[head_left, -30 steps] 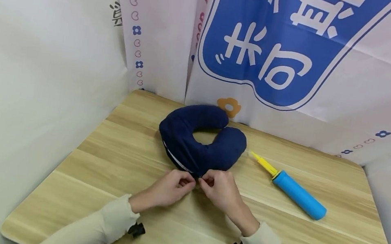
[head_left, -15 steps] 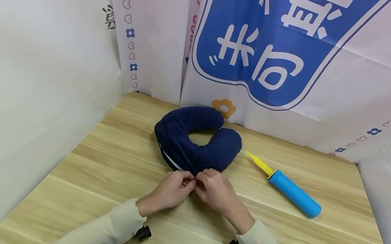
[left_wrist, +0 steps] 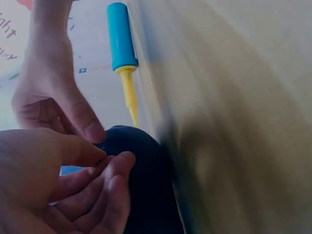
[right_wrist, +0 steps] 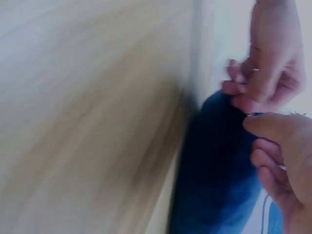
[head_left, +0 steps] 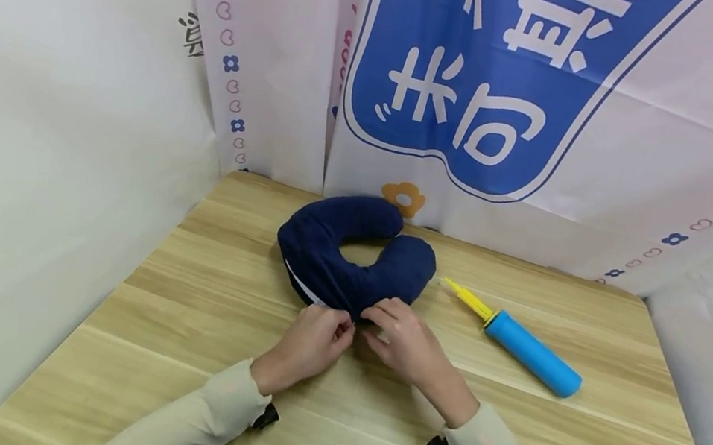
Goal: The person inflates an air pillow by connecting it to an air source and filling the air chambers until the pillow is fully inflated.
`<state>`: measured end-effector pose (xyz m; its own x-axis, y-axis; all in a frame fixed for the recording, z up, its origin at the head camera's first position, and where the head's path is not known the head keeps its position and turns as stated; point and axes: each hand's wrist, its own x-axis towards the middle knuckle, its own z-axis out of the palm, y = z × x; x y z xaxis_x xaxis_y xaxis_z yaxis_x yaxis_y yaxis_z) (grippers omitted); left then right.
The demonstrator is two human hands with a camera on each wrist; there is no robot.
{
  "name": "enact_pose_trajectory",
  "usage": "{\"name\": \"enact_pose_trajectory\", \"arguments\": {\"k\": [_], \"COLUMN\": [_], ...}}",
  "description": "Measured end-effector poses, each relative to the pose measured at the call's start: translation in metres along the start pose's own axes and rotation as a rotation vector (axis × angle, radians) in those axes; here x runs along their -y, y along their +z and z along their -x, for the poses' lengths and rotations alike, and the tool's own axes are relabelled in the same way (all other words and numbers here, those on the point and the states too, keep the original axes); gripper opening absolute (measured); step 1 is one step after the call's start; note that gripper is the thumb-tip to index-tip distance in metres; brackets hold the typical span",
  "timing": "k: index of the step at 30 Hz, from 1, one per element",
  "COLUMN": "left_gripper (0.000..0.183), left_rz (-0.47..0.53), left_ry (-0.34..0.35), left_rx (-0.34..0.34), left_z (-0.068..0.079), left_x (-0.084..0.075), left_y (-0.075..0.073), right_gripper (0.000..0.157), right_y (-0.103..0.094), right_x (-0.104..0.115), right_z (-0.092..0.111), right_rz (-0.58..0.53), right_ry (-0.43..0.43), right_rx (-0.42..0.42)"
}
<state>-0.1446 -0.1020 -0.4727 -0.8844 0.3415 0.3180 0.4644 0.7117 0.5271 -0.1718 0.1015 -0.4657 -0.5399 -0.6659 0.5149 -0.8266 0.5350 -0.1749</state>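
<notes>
A navy U-shaped neck pillow (head_left: 326, 248) lies on the table, a pale strip showing along a slit in its left outer edge. At the pillow's near edge my left hand (head_left: 312, 341) pinches a tiny bit of it between thumb and index finger; whether that is cloth or a zipper pull is too small to tell. Close beside it, my right hand (head_left: 408, 346) holds the same edge with thumb and curled fingers, its fingertips partly hidden. Both hands, the left (left_wrist: 73, 180) and the right (left_wrist: 53, 97), meet at the pillow (left_wrist: 151, 190) in the left wrist view.
A blue hand pump (head_left: 532, 352) with a yellow nozzle (head_left: 471, 300) lies right of the pillow, nozzle pointing towards it. The wood-grain table (head_left: 177, 349) meets white printed sheets (head_left: 292, 94) at the back and sides.
The head view has shifted slightly, so everything sits a little further left. My right hand's thumb and index finger have spread somewhat apart at the pillow's edge; my left hand stays pinching there.
</notes>
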Motion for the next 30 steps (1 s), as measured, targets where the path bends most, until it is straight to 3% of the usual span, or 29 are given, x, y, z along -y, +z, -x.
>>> {"name": "enact_pose_trajectory", "arguments": {"k": [5, 11, 20, 27, 30], "left_gripper": [0.022, 0.026, 0.026, 0.024, 0.019], "left_rz": [-0.065, -0.115, -0.196, -0.167, -0.143], "left_ry": [0.075, 0.159, 0.271, 0.233, 0.210], "left_rx": [-0.084, -0.127, -0.211, -0.202, -0.178], "left_z": [-0.004, -0.007, -0.004, -0.002, -0.001], "left_x": [-0.001, 0.000, 0.010, 0.030, 0.034], "left_y": [-0.008, -0.015, -0.027, -0.045, -0.046], "right_gripper": [0.030, 0.017, 0.015, 0.017, 0.019], "right_y": [0.011, 0.023, 0.020, 0.008, 0.003], "right_x": [-0.003, -0.002, -0.004, -0.012, -0.012], "right_z": [-0.005, -0.013, -0.019, -0.011, -0.007], "right_rz": [0.061, 0.126, 0.177, 0.144, 0.133], "right_ry": [-0.073, -0.087, -0.138, -0.116, -0.079], "right_rx": [-0.137, -0.253, -0.296, -0.276, -0.229]}}
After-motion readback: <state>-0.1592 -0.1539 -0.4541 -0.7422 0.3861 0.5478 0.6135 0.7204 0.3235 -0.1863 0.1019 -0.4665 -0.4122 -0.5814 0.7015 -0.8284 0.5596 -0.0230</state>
